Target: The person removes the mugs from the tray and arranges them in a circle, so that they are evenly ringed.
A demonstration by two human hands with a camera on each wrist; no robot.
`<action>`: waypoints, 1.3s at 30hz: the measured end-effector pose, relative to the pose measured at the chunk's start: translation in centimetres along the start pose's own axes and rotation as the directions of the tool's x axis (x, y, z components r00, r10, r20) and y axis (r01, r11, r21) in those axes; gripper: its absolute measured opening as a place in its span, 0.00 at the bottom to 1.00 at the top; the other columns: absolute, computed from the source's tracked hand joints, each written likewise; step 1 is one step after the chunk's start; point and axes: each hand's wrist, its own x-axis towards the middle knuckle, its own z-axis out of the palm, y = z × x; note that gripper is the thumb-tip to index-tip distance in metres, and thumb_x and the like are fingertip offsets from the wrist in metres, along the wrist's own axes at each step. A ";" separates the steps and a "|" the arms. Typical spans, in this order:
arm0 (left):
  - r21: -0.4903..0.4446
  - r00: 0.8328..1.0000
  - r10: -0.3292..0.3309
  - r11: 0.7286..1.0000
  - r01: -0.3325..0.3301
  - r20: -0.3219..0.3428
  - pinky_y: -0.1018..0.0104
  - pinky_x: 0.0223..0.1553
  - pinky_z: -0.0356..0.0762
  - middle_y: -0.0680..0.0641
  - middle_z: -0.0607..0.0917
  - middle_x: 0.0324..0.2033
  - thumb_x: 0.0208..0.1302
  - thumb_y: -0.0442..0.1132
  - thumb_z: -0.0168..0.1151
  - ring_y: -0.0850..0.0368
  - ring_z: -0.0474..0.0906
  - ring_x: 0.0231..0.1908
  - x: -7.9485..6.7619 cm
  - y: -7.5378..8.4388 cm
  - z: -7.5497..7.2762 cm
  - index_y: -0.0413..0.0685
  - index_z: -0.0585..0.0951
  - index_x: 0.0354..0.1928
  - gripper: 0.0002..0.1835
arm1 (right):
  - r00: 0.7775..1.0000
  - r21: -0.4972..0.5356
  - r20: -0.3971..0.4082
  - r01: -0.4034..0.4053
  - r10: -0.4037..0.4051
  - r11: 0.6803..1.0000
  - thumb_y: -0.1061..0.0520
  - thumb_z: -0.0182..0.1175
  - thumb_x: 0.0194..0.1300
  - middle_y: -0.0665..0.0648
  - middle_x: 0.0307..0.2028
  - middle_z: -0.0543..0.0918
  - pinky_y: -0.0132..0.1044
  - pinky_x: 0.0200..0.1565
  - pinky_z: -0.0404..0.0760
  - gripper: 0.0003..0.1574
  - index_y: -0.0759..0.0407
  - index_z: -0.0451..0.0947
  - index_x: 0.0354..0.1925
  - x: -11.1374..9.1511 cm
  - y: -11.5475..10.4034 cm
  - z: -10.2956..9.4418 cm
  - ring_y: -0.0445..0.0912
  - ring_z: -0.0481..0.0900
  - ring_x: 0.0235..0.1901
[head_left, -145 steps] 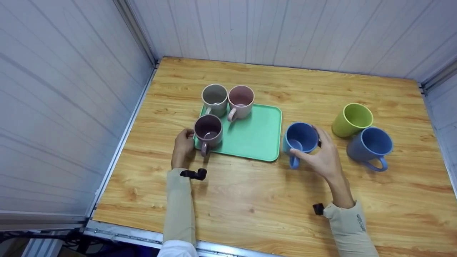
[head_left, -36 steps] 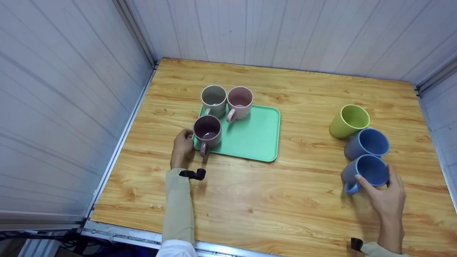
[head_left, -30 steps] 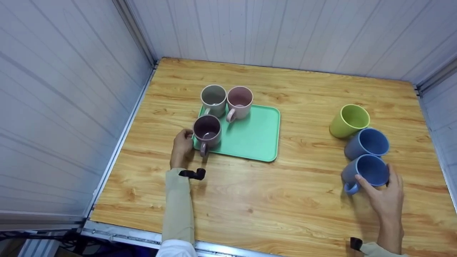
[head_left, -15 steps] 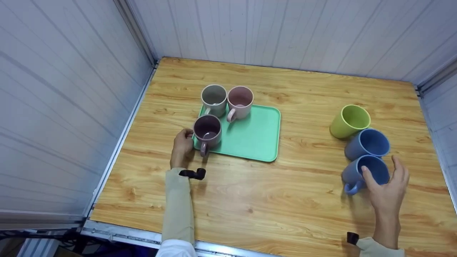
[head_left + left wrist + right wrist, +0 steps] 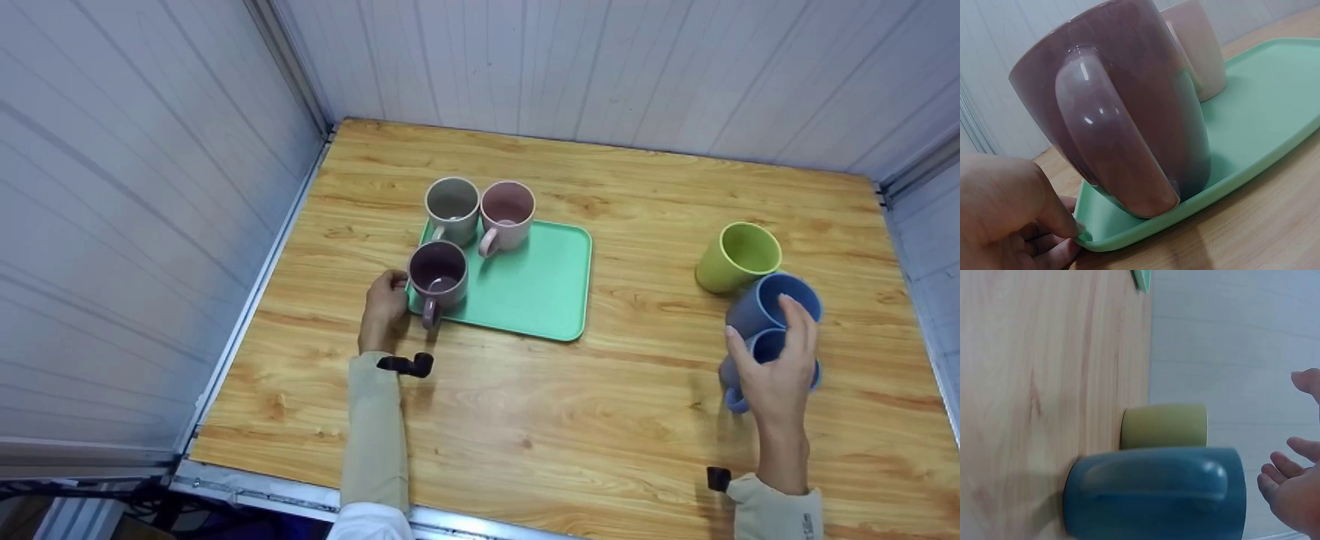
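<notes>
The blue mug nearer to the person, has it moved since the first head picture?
Yes. Judged against the green tray, which has stayed in place, the nearer blue mug has moved to the right and toward the person.

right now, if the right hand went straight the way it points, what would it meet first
Probably the farther blue mug: in the head view the right hand points across it. Depth is unclear, though, so it may pass above the rim.
</notes>
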 end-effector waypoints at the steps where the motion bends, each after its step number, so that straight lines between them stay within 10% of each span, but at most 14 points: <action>1: 0.004 1.000 0.002 1.000 -0.002 -0.002 0.57 0.58 0.68 0.38 0.78 0.49 0.63 0.28 0.43 0.48 0.72 0.51 0.0 0.0 0.0 0.36 0.75 0.55 0.19 | 1.000 0.008 0.010 0.015 -0.015 1.000 0.64 0.68 0.51 0.61 0.66 0.65 0.31 0.65 0.57 0.44 0.58 0.66 0.66 0.1 -0.2 0.3 0.45 0.60 0.66; 30: 0.006 1.000 0.006 1.000 -0.006 -0.013 0.57 0.60 0.67 0.37 0.78 0.51 0.64 0.28 0.42 0.46 0.72 0.53 0.2 -0.1 0.1 0.35 0.75 0.55 0.19 | 0.970 0.179 0.128 0.181 -0.205 0.967 0.71 0.67 0.50 0.74 0.61 0.65 0.32 0.65 0.59 0.42 0.74 0.64 0.63 0.8 -9.9 7.2 0.61 0.64 0.62; 39: 0.041 1.000 0.003 0.999 -0.003 0.000 0.57 0.59 0.68 0.38 0.78 0.51 0.64 0.29 0.41 0.47 0.72 0.53 0.1 0.0 -0.1 0.37 0.75 0.55 0.20 | 0.953 0.236 0.217 0.158 -0.210 0.959 0.69 0.67 0.53 0.72 0.63 0.64 0.55 0.64 0.60 0.42 0.73 0.63 0.64 0.5 -10.9 9.3 0.59 0.62 0.64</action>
